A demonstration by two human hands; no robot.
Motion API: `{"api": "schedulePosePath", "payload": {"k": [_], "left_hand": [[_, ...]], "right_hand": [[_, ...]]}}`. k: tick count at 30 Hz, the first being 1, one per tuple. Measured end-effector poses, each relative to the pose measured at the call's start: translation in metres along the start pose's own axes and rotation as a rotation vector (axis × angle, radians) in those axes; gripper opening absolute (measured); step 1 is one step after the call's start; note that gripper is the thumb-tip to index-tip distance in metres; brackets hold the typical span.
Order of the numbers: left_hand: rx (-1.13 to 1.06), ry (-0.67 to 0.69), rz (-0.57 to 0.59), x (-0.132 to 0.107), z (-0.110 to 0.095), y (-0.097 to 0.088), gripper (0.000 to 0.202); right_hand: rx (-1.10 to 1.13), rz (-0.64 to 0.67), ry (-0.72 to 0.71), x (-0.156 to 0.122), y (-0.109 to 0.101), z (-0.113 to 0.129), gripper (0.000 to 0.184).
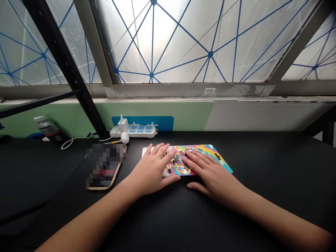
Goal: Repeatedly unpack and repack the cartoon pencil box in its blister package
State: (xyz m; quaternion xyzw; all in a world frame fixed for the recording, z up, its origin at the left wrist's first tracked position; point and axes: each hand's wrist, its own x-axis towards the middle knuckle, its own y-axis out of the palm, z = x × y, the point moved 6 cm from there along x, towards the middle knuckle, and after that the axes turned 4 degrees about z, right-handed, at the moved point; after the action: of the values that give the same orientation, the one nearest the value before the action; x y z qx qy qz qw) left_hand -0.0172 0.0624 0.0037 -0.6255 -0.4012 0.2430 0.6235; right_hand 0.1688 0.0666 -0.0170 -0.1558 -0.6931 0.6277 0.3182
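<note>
Hands (pixel 151 169) (pixel 212 171) flat on printed card (pixel 210 153), lettering (pixel 180 161) illegible

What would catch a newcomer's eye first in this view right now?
The brightly printed flat card stands out first, lying on the black desk under the left hand and the right hand, which rest on it side by side. Across the top of the view, frosted window panes crossed by blue lines glow with light. Left of the hands lies a phone with a pixelated screen, below a white power strip.
</note>
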Motion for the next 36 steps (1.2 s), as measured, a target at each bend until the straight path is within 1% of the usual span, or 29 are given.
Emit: {"api": "schedulePosePath", "payload": {"k": [2, 4, 7, 12, 14, 15, 17, 18, 20, 21, 23, 25, 27, 30, 32, 34, 36], "left_hand": [[-0.012, -0.106, 0.068, 0.001, 0.012, 0.007, 0.091], [-0.032, -0.147, 0.116, 0.002, 0.019, 0.011, 0.097], [-0.041, -0.149, 0.125, 0.004, 0.023, 0.013, 0.097], [-0.028, -0.152, 0.139, 0.006, 0.023, 0.013, 0.096], [-0.028, -0.149, 0.127, 0.005, 0.023, 0.012, 0.096], [-0.028, -0.143, 0.121, 0.005, 0.022, 0.013, 0.096], [-0.021, -0.127, 0.111, 0.004, 0.021, 0.013, 0.095], [-0.013, -0.122, 0.109, 0.004, 0.021, 0.014, 0.094], [0.006, -0.123, 0.107, 0.003, 0.021, 0.015, 0.092], [0.015, -0.125, 0.109, 0.003, 0.022, 0.015, 0.092], [0.024, -0.126, 0.121, 0.003, 0.023, 0.015, 0.093], [0.025, -0.128, 0.132, 0.003, 0.024, 0.014, 0.095], [0.025, -0.136, 0.136, 0.004, 0.024, 0.013, 0.094], [0.017, -0.121, 0.134, 0.005, 0.019, 0.013, 0.084], [0.008, -0.097, 0.124, 0.005, 0.015, 0.014, 0.077], [0.003, -0.085, 0.112, 0.004, 0.013, 0.014, 0.074], [0.002, -0.085, 0.104, 0.002, 0.012, 0.013, 0.073]], "right_hand": [[0.047, 0.077, 0.024, 0.000, 0.001, -0.007, 0.077], [0.101, 0.159, 0.065, -0.001, 0.000, -0.018, 0.076], [0.165, 0.230, 0.115, -0.009, -0.006, -0.041, 0.067], [0.248, 0.332, 0.169, -0.034, -0.021, -0.092, 0.070], [0.275, 0.349, 0.213, -0.040, -0.027, -0.109, 0.063], [0.271, 0.330, 0.231, -0.040, -0.029, -0.113, 0.058], [0.216, 0.223, 0.237, -0.033, -0.033, -0.111, 0.052], [0.173, 0.149, 0.220, -0.027, -0.033, -0.103, 0.052], [0.096, 0.021, 0.158, -0.014, -0.029, -0.076, 0.059], [0.086, 0.007, 0.113, -0.007, -0.023, -0.061, 0.066], [0.095, 0.060, 0.026, 0.004, -0.010, -0.033, 0.079], [0.107, 0.126, 0.004, 0.010, -0.003, -0.021, 0.085], [0.128, 0.178, 0.024, 0.009, -0.006, -0.026, 0.078], [0.199, 0.223, 0.062, 0.002, -0.022, -0.048, 0.052], [0.228, 0.215, 0.089, -0.004, -0.032, -0.060, 0.039], [0.199, 0.178, 0.105, -0.007, -0.038, -0.062, 0.036], [0.119, 0.125, 0.099, -0.007, -0.037, -0.055, 0.043]]}}
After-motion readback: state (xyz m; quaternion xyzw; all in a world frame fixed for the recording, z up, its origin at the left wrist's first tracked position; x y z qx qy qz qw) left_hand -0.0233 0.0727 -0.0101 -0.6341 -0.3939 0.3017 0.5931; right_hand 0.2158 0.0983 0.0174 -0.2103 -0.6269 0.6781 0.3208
